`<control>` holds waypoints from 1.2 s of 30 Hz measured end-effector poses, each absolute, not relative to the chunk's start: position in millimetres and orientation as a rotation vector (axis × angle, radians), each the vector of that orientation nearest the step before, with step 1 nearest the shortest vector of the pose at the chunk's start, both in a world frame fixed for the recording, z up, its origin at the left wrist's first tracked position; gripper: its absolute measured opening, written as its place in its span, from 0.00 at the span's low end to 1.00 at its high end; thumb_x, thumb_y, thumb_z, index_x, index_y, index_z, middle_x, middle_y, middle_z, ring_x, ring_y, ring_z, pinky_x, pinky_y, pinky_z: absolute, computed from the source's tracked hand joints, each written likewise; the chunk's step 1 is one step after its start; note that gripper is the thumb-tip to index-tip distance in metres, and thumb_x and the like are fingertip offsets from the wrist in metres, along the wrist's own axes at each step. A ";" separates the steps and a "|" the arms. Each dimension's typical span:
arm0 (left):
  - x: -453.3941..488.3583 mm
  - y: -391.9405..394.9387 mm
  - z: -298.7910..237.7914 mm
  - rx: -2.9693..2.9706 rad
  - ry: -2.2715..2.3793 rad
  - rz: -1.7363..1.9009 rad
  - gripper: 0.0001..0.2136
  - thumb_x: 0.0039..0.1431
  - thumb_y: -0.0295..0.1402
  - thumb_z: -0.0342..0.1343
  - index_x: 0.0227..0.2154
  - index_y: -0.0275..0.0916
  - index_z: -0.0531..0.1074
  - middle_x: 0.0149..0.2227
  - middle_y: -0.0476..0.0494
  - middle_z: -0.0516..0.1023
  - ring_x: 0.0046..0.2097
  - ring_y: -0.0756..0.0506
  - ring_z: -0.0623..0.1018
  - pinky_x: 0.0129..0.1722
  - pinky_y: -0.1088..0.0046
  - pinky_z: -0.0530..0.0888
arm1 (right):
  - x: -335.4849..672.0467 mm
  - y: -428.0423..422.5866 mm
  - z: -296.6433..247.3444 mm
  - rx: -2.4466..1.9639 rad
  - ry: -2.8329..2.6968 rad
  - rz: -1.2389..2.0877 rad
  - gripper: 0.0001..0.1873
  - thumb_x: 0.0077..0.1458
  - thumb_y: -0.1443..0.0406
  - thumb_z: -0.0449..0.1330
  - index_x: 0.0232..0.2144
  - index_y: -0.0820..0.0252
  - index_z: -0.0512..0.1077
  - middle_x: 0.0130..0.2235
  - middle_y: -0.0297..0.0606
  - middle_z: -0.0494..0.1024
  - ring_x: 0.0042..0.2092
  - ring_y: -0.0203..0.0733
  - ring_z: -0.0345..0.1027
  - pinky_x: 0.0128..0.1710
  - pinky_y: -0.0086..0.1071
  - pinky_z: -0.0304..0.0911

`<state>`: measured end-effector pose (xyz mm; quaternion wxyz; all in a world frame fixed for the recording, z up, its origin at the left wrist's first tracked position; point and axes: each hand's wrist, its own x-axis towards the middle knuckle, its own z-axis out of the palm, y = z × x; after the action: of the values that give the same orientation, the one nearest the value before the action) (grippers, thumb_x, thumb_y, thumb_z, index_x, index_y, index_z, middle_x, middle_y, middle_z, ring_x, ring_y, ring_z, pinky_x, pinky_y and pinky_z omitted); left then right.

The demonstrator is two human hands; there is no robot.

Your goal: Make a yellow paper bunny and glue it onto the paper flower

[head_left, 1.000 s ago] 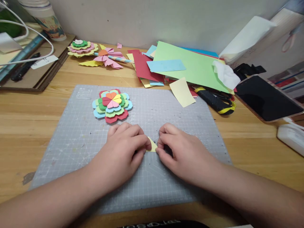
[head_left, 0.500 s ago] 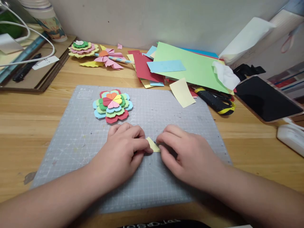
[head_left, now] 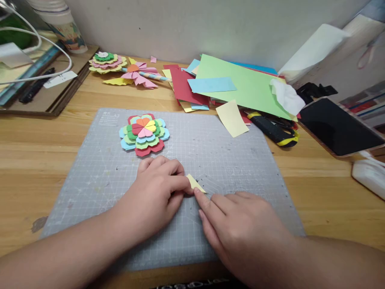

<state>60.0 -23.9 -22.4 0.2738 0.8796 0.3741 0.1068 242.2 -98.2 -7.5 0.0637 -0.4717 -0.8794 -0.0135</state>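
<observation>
Apparently creasing a small, pale yellow, seemingly folded paper piece (head_left: 194,182), taken here as the middle of the clock and lying on a grey, gridded, rectangular cutting mat (head_left: 90,184) atop a pale brown wooden counter (head_left: 315,192). At nine o'clock, bearing down on the paper with the left hand (head_left: 162,186): bunched at the fingertips and curled behind, but impossible to tell whether pinching or only pressing. From four o'clock, reaching in with the right hand (head_left: 240,220), forefinger outstretched, touching the lower edge of the paper just beside the left fingertips, with nothing visibly gripped. Calling next, by judgement, for firm, even pressure from left to right along that lower edge, without letting the paper slip.

As for looks, again left to right: hidden under the left fingertips at nine o'clock, cornered near eleven, then sloping straight down to a narrow point near four. Plain and unmarked where exposed, roughly triangular, lying low against the mat. Too small to count layers or make out creases.
</observation>
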 end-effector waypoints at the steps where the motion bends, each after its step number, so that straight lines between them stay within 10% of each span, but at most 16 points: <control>1: 60.2 -23.8 -22.7 2.364 1.006 0.287 0.11 0.57 0.25 0.52 0.29 0.47 0.76 0.34 0.51 0.72 0.40 0.44 0.67 0.43 0.59 0.57 | 241.9 -99.5 -8.2 -1.409 -2.652 -0.067 0.17 0.56 0.70 0.55 0.45 0.71 0.77 0.23 0.38 0.76 0.21 0.44 0.68 0.20 0.38 0.55; 16: 60.4 -23.6 -23.5 2.364 1.010 0.321 0.12 0.56 0.24 0.52 0.30 0.49 0.77 0.34 0.52 0.72 0.40 0.45 0.67 0.44 0.59 0.57 | 250.0 -105.9 -5.7 -1.448 -2.819 -0.102 0.21 0.43 0.72 0.59 0.41 0.77 0.79 0.19 0.44 0.75 0.15 0.42 0.65 0.14 0.35 0.51; 36: 53.8 -27.9 -16.9 2.458 1.266 0.222 0.07 0.59 0.34 0.53 0.27 0.42 0.71 0.33 0.47 0.70 0.39 0.41 0.69 0.43 0.56 0.60 | 240.7 -94.0 -13.4 -1.351 -2.571 0.182 0.14 0.56 0.73 0.52 0.38 0.74 0.77 0.31 0.48 0.76 0.31 0.49 0.68 0.26 0.41 0.64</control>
<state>53.8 -27.9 -16.9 0.1830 0.8711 0.4489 0.0785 240.7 -94.0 -13.4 0.1155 -0.4612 -0.8775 0.0622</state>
